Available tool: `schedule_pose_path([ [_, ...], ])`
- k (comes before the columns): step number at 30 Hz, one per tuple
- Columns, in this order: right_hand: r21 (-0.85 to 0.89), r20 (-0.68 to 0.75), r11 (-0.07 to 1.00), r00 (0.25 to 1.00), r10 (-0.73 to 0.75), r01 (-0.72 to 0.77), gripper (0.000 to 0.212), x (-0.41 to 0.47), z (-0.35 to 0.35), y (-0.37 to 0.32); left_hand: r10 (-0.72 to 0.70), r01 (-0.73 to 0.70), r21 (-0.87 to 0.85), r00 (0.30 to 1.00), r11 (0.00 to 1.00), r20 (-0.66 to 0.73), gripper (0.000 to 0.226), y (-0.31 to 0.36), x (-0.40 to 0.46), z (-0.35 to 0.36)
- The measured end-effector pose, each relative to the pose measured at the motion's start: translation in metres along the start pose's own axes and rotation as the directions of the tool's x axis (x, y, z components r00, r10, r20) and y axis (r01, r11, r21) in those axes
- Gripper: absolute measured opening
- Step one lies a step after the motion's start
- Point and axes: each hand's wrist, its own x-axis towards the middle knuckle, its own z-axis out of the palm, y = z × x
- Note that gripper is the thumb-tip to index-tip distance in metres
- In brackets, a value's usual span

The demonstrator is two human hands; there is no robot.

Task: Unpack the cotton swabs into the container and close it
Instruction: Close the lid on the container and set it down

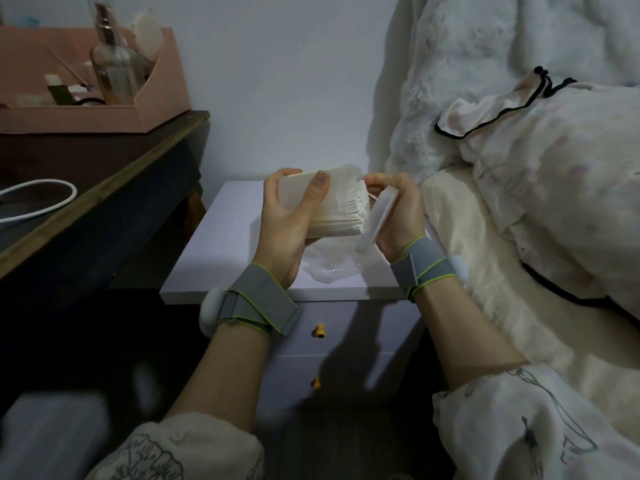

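Nearest the viewer, two patterned sleeves (526,427) are framing the forearms, each wrist wearing a grey strap (258,299); above them the left hand (287,220) is wrapping its fingers and thumb round the container (304,192), holding it on its side over the small nightstand (207,271); the cotton swabs (343,216) are sitting packed inside it, their ends showing at the open mouth, which is facing the right hand (398,216); that hand is gripping the translucent lid (377,220), held edge-on just beside the mouth, while its fingertips are reaching toward the upper swabs; whether they are pinching any cannot be told; crumpled clear packaging (332,268) is lying on the nightstand top beneath both hands. Handling judgement: the swabs are likely light, thin and loose, so they are liable to spill from a tilted mouth; the container appears rigid and smooth, best taken across its broad faces; the lid is best held by its edges. Farther off, a dark desk (104,188) is carrying a pink organiser (162,84) at left; pale bedding (536,188) is lying at right.
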Motion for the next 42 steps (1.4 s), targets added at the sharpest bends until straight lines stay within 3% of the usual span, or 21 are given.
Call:
schedule_pose_path([
  [4,0.022,0.045,0.999,0.998,-0.038,0.037,0.029,-0.001,-0.002,-0.006,0.091,-0.085,0.119,0.995,0.989,-0.046,0.035,-0.002,0.004,-0.002],
  [9,0.038,0.005,0.997,0.998,-0.063,0.063,0.028,-0.003,0.000,-0.007,0.177,-0.169,0.264,0.984,0.950,-0.008,0.040,-0.005,-0.001,0.002],
  [17,-0.125,-0.231,0.988,0.966,-0.116,0.088,0.022,0.008,0.001,-0.001,0.226,-0.237,0.290,0.972,0.927,0.072,0.044,-0.004,-0.008,0.009],
  [21,-0.064,-0.232,0.996,0.970,-0.069,0.056,0.039,0.009,-0.001,-0.003,0.216,-0.242,0.299,0.969,0.923,0.116,0.047,-0.006,-0.009,0.010],
  [27,-0.159,-0.253,0.985,0.967,0.029,-0.072,0.029,0.008,0.004,0.003,0.237,-0.252,0.288,0.968,0.924,0.086,0.048,-0.008,-0.008,0.008],
  [29,-0.183,-0.252,0.975,0.965,0.077,-0.126,0.035,0.005,0.008,0.006,0.250,-0.254,0.290,0.967,0.923,0.050,0.049,-0.009,-0.007,0.007],
  [33,-0.217,-0.167,0.975,0.986,0.011,-0.048,0.042,-0.002,0.016,0.009,0.266,-0.252,0.282,0.964,0.926,-0.014,0.051,-0.008,-0.004,0.003],
  [38,-0.233,0.072,0.972,0.997,0.027,-0.010,0.045,-0.008,0.023,0.015,0.329,-0.285,0.319,0.940,0.904,-0.093,0.053,-0.009,0.000,-0.002],
  [42,-0.235,0.140,0.972,0.990,0.002,0.031,0.056,-0.010,0.026,0.018,0.325,-0.289,0.307,0.943,0.907,-0.073,0.054,-0.006,0.002,-0.005],
])
